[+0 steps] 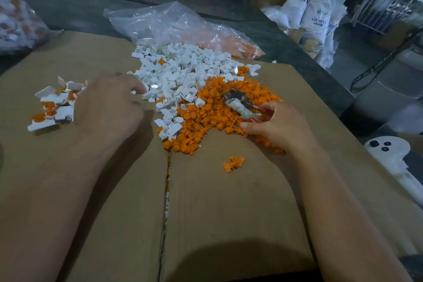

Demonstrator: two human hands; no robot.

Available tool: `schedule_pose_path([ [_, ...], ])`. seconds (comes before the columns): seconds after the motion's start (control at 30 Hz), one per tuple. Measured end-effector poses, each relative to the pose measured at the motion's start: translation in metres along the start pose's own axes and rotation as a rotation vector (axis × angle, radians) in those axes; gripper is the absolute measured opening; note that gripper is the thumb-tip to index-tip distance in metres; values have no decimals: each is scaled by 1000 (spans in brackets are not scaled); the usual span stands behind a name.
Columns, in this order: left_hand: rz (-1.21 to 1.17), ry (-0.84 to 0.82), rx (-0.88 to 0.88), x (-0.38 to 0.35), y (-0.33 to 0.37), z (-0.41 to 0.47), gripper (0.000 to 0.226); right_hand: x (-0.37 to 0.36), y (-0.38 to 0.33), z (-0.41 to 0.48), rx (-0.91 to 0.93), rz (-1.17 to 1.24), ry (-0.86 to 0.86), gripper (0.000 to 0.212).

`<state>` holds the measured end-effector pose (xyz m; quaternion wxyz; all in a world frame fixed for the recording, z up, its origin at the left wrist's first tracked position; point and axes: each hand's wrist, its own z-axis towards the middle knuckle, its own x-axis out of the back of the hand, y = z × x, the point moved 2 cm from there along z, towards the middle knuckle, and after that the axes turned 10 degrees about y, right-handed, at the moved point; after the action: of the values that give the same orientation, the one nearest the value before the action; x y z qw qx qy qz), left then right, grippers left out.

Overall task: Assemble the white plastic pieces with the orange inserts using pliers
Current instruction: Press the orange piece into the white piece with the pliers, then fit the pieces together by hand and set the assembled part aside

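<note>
At right, over the orange inserts (206,121), right hand (281,126) grips the pliers (238,98) by the red handles, presumably kept ready for pressing. Left hand (109,103) reaches the near edge of the white pieces (183,62); whether it pinches one, cannot tell. Assembled units (55,105) lie apart at left on the cardboard box (229,201), probably to stay sorted.

The plastic pieces (180,64) are white, the inserts (219,119) orange. The pliers (240,102) have red handles and a dark head. The cardboard (229,201) is plain brown, the bag (174,23) clear.
</note>
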<state>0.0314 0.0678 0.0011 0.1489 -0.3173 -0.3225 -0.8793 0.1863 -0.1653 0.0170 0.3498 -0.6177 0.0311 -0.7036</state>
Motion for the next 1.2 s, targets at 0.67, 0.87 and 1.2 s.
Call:
schedule_pose_path([
  [0.67, -129, -169, 23, -4, 22, -7, 14, 0, -28, -14, 276, 144, 200, 33],
  [0.87, -729, -223, 386, 4, 36, -14, 10, -19, -54, -31, 561, 129, -80, 20],
  [1.2, -1082, -565, 521, 5, 52, -25, 12, -33, -60, -34, 566, -13, -175, 22],
])
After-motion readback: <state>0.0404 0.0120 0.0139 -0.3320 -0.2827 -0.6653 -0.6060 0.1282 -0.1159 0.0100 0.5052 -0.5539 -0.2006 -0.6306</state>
